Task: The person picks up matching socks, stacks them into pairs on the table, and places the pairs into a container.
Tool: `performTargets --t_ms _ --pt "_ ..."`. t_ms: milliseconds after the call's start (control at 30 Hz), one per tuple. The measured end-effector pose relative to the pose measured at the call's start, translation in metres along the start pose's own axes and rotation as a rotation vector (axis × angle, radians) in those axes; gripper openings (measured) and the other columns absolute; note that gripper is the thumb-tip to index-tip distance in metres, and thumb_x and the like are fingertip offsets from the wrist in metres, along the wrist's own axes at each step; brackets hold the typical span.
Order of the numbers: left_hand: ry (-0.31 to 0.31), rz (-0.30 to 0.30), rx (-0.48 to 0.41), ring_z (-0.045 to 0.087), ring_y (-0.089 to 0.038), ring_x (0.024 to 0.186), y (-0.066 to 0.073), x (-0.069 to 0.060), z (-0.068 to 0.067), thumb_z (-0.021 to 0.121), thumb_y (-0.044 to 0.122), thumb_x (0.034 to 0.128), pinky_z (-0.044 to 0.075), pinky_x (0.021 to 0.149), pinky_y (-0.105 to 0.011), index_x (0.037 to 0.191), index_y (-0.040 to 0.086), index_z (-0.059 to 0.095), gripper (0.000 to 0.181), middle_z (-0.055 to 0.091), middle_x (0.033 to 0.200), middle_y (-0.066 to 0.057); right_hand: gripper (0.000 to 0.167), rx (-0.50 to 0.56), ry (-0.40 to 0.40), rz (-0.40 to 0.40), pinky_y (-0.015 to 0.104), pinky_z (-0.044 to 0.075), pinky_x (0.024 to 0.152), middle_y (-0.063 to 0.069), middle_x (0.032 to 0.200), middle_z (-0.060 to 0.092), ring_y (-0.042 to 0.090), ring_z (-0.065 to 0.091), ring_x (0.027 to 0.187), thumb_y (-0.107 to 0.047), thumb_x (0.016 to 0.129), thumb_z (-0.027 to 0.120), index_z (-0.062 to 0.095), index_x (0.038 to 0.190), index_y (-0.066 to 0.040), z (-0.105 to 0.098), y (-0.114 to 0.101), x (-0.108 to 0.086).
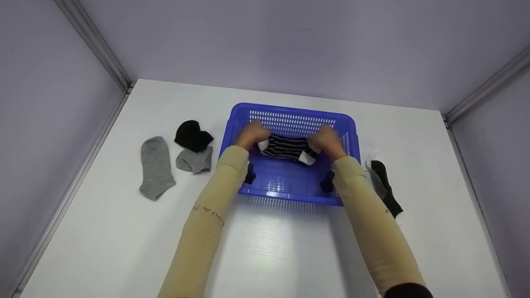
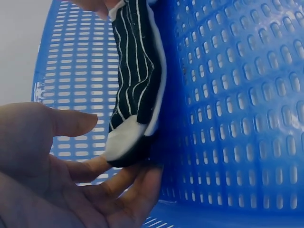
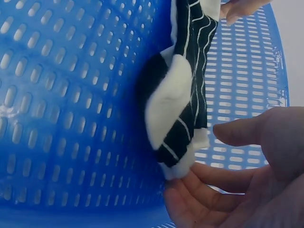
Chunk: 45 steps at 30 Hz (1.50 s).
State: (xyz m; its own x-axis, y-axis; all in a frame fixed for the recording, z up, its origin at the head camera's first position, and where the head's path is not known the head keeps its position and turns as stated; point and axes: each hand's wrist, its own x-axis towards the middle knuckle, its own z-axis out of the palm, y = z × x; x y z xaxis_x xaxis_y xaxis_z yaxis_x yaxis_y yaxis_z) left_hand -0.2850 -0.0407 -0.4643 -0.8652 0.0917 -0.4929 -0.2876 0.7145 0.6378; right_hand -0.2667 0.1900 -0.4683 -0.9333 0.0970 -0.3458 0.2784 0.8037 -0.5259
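A black sock with white stripes and white patches (image 1: 285, 147) lies lengthwise inside the blue plastic basket (image 1: 290, 110), near its far wall. At its left end is my left hand (image 1: 254, 132); in the left wrist view the fingers (image 2: 118, 187) are bent loosely beneath the white-and-black tip, the thumb standing apart. My right hand (image 1: 326, 140) is at the other end. Its fingers (image 3: 190, 194) touch the white edge from below in the right wrist view, and its thumb is clear of the fabric. Dark bundles (image 1: 249, 174) sit in the basket's near corners, partly hidden by the sleeves.
Left of the basket lie a long grey sock (image 1: 156, 167), a black sock (image 1: 192, 135) and a short grey sock (image 1: 196, 159). Right of it, dark and grey socks (image 1: 386, 188) are partly covered by the right sleeve. Pale walls border the white table (image 1: 265, 252).
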Motion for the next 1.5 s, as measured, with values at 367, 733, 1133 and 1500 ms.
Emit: performTargets --t_ms 367,733,1133,1500 --pt "0.142 0.139 0.127 0.056 -0.026 0.104 0.006 -0.028 -0.012 0.051 0.015 0.0956 0.054 0.101 -0.049 0.129 -0.003 0.063 0.04 0.066 0.131 -0.017 0.023 0.049 -0.003 -0.063 0.027 0.046 0.053 0.005 0.079 0.054 0.017 0.053 0.063 -0.019 0.094 0.059 0.051 0.074 -0.013 -0.011 -0.01 -0.01" --pt "0.136 0.175 0.194 0.047 -0.02 0.081 0.011 -0.045 -0.025 0.051 0.029 0.1057 0.041 0.073 -0.036 0.096 0.01 0.057 0.023 0.05 0.09 -0.003 0.036 0.035 -0.084 -0.115 0.038 0.065 0.067 -0.002 0.073 0.042 0.011 0.049 0.06 -0.035 0.103 0.062 0.047 0.079 -0.014 -0.04 -0.02 -0.026" --pt "0.066 0.413 0.054 0.065 -0.026 0.116 0.031 -0.088 -0.019 0.057 0.034 0.1081 0.053 0.104 -0.045 0.138 0.001 0.062 0.045 0.066 0.139 -0.015 0.052 0.15 -0.193 -0.27 0.04 0.063 0.091 0.019 0.125 0.068 0.027 0.071 0.107 -0.044 0.106 0.059 0.067 0.13 0.002 -0.071 -0.009 -0.064" --pt "0.025 0.564 -0.096 0.061 -0.026 0.13 0.039 -0.135 -0.016 0.057 0.035 0.1086 0.051 0.11 -0.045 0.136 0.011 0.064 0.037 0.066 0.139 -0.008 0.056 0.172 -0.18 -0.365 0.04 0.062 0.096 0.021 0.135 0.068 0.032 0.072 0.115 -0.045 0.108 0.056 0.061 0.141 0.0 -0.088 -0.001 -0.096"
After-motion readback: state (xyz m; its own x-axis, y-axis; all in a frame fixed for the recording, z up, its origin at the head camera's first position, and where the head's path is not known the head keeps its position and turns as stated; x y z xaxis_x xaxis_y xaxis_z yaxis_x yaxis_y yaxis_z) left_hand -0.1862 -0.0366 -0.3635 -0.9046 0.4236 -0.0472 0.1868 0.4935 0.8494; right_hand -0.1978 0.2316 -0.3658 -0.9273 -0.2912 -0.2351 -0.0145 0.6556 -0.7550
